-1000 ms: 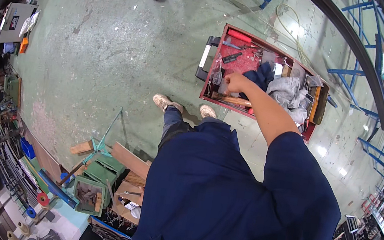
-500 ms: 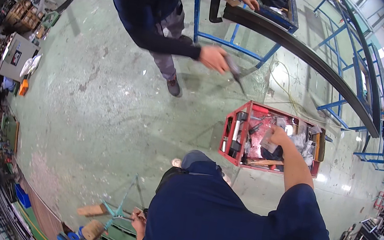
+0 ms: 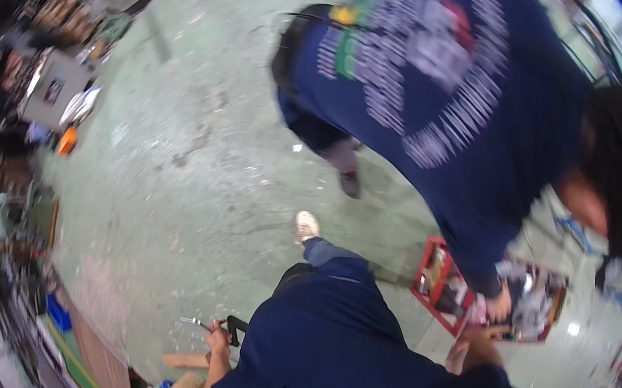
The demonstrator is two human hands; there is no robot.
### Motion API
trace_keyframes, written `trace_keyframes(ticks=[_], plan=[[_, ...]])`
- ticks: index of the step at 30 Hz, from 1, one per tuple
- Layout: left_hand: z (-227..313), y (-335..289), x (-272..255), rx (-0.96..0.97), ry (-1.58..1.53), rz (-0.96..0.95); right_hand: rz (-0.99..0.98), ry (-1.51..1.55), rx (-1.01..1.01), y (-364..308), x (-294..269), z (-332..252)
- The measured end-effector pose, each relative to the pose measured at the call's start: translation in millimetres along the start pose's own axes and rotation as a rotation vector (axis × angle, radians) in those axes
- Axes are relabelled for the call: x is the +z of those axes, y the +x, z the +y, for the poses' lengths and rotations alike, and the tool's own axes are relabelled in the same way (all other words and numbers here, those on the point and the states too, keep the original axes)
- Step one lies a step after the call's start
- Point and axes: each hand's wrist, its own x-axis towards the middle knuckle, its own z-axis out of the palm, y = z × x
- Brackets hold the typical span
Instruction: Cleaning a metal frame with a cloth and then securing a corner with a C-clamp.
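Observation:
My left hand (image 3: 219,340), low in the head view, is closed around a black clamp-like tool (image 3: 237,329) with a silver rod sticking out to the left. My right hand (image 3: 475,344) is at the near edge of a red tool cart (image 3: 422,301), blurred by motion. Something pale shows by its fingers, but I cannot make out what it is or whether it is held. A co-worker in a dark blue shirt (image 3: 421,75) leans over the cart from the far side. That person's hand (image 3: 499,305) reaches down among the cart's tools and plastic bags.
The co-worker's body covers much of the far right, where parts of blue stands show at the edge. A wooden block (image 3: 187,360) and a blue bin (image 3: 59,315) lie at lower left. Equipment and a grey box (image 3: 54,89) line the left side.
The co-worker has come from the bench to the cart and now reaches in. My right hand has drawn back from inside the cart to its near edge. The view has shifted.

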Motion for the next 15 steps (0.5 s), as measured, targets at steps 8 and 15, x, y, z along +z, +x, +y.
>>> trace_keyframes(ticks=[8, 15], plan=[[241.4, 126.4, -2.7, 0.003, 0.088, 0.032, -0.333, 0.253, -0.081, 124.2, -223.5, -307.1], [430.3, 273.8, 51.0, 0.028, 0.222, -0.021, -0.235, 0.541, -0.39, 115.5, -376.0, -433.3]])
